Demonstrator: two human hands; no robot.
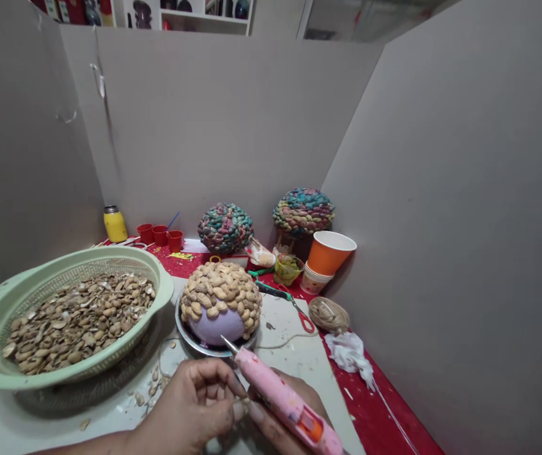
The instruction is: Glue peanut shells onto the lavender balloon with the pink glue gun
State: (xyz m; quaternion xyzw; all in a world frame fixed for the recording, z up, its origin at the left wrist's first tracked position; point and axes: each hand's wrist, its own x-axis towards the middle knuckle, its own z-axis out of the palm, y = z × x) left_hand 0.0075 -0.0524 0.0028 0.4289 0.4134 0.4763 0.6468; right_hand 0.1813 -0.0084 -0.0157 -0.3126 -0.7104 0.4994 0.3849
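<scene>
My right hand [301,395] is wrapped around a pink glue gun [283,395], its metal tip pointing up and left. The fingertips of my left hand [204,401] are pinched against those of my right hand over a small tan bit that looks like a peanut shell [246,400], mostly hidden by the fingers. Just beyond the glue gun's tip, a purple balloon-like dome [218,325] rests in a metal bowl [190,338]. Rows of peanut shells [223,284] cover its top and sides, while purple shows at the front.
A green colander [166,284] full of shells stands at left. Behind are two colourful shell-covered domes [226,227], red cups [174,241], a yellow jar [116,224] and orange-and-white paper cups [326,253]. Scissors [306,321], twine [328,315] and a white plastic bag [349,354] lie right. Grey partitions [218,114] surround the table.
</scene>
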